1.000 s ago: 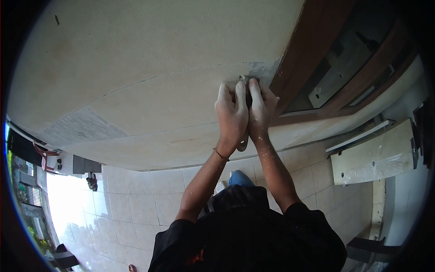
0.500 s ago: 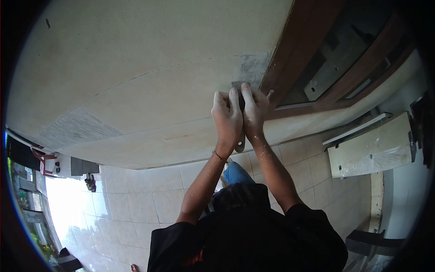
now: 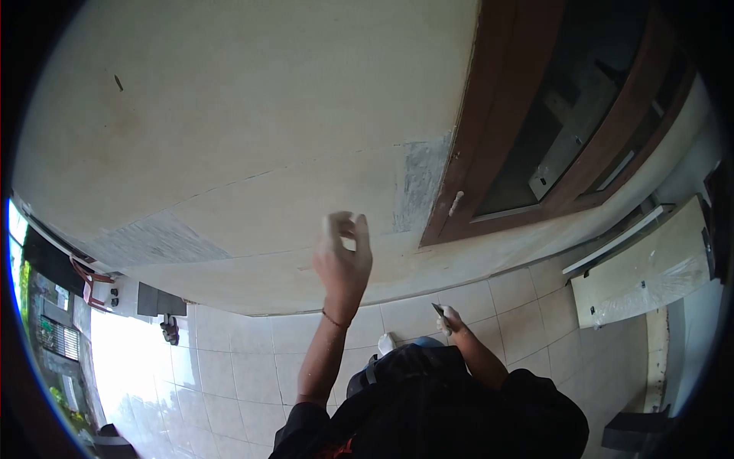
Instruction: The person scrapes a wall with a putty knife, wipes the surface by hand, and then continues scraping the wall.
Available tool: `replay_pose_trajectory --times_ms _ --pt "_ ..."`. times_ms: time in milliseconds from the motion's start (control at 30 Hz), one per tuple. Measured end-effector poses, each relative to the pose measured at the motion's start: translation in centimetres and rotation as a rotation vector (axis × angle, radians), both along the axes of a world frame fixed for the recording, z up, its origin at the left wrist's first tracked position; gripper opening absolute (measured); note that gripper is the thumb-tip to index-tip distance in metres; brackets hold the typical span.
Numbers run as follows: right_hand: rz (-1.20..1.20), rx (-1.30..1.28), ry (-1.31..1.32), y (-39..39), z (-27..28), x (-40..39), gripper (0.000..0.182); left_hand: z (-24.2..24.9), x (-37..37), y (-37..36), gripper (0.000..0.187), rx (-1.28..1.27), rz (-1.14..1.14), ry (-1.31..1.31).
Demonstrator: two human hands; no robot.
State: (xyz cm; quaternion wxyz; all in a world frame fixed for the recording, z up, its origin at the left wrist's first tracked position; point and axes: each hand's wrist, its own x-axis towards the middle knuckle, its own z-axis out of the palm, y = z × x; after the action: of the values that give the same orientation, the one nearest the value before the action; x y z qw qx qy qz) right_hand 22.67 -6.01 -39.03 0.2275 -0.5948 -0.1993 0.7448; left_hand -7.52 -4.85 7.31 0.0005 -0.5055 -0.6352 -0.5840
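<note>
My left hand (image 3: 344,260), its fingers whitened with dust, is raised in front of the pale wall (image 3: 252,138). Its fingers curl loosely with a gap to the thumb, and nothing shows between them. Lower on the right, my right hand (image 3: 453,321) is closed around a putty knife (image 3: 439,310) whose tip points up and left. Next to the brown wooden frame, a rough grey patch (image 3: 422,183) marks the wall. Another grey streaked patch (image 3: 164,239) lies farther left on it.
A brown wooden frame with glass (image 3: 497,130) borders the wall on the right. Light floor tiles (image 3: 237,333) run below. A plastic-wrapped pale panel (image 3: 642,268) lies at the right. Sandals (image 3: 170,329) and a red chair (image 3: 92,283) are at the left.
Both hands were together on the putty knife against the wall beside the grey patch. The left has let go and moved down-left; the right has lowered with the knife. The grey patch is now uncovered.
</note>
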Motion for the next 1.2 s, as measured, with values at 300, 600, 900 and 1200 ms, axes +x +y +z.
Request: replay_pose_trajectory --times_ms 300,600,900,1200 --pt "-0.26 -0.095 -0.142 -5.7 -0.4 6.2 0.043 0.3 4.5 8.2 0.059 0.343 0.312 0.806" --pt "-0.496 -0.134 -0.168 -14.4 1.3 17.1 0.035 -22.2 8.9 3.9 0.075 -0.213 -0.095 0.791" --pt "-0.583 -0.119 -0.257 -24.6 -10.4 28.6 0.034 0.9 9.6 7.9 0.076 0.422 0.343 0.693" --pt "-0.641 -0.23 0.036 -29.4 -9.1 27.1 0.032 -27.1 9.5 -0.1 0.068 -0.262 0.029 0.99"
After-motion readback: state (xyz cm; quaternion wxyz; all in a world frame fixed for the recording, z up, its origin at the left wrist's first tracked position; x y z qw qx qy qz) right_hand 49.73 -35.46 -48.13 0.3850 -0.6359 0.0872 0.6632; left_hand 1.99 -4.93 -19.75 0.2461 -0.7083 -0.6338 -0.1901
